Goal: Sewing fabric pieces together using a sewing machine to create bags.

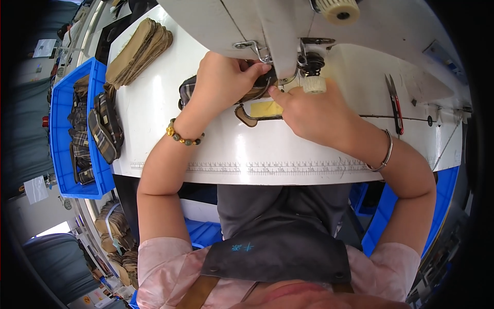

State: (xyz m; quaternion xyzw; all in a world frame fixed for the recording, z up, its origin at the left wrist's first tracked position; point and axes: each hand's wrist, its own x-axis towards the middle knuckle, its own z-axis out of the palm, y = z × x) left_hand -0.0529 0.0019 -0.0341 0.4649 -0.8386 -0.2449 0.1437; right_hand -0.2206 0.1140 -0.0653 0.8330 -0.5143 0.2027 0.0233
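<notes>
Under the head of a white sewing machine point(288, 31) lies a plaid zip pouch point(187, 88), with brown cloth and a dark curved zipper point(265, 90) along it. My left hand point(224, 77) pinches the pouch's dark edge beside the presser foot, thumb and fingers closed; part of the pouch is hidden beneath it. From the other side, my right hand point(315, 110) holds the near edge, its index fingertip against the brown cloth by the zipper and its other fingers curled. Just nearer me, a small brown piece with dark edging point(246, 117) lies beside a yellow patch point(265, 108).
A stack of brown cloth pieces point(139, 51) lies at the table's far left. Left of the table stands a blue bin point(95, 188) of plaid pieces, with plaid pouches point(105, 129) at its edge. Red-handled scissors point(396, 110) lie right; a ruler strip point(278, 168) runs along the front.
</notes>
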